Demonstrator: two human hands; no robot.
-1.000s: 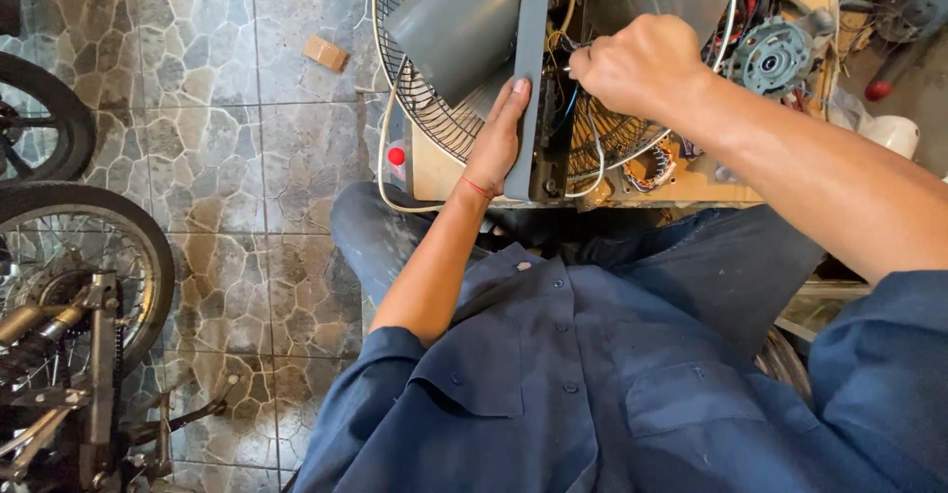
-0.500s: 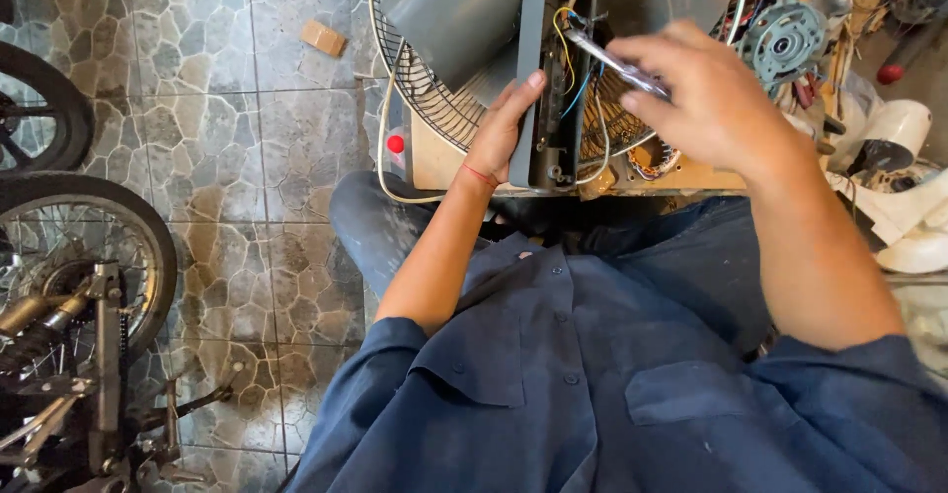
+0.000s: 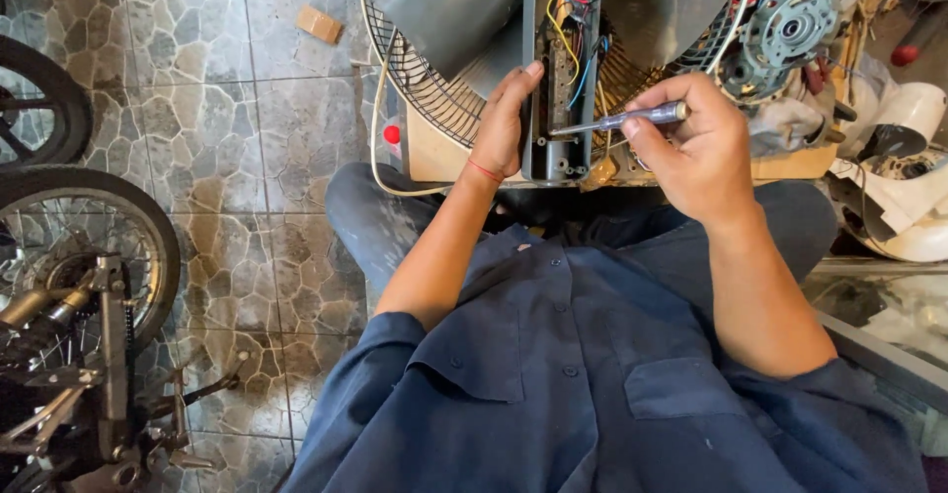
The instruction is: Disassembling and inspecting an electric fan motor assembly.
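Observation:
My left hand (image 3: 504,123) grips the left side of a grey open control box (image 3: 561,108) of an electric fan, with coloured wires showing inside it. My right hand (image 3: 691,142) holds a metal screwdriver (image 3: 622,120) whose tip points left into the box. The fan's wire grille (image 3: 434,98) and its grey blades (image 3: 449,4) lie behind the box on a wooden board (image 3: 790,165) over my lap.
A motor part (image 3: 785,24) and loose wires lie at the upper right, with white plastic parts (image 3: 904,197) further right. Motorcycle wheels (image 3: 74,246) and a stand sit at the left on the stone-patterned floor. A small wooden block (image 3: 318,24) lies on the tiles.
My right hand pulled back from the wires at the top, came down with the screwdriver and now aims its tip into the box. The left hand stayed on the box.

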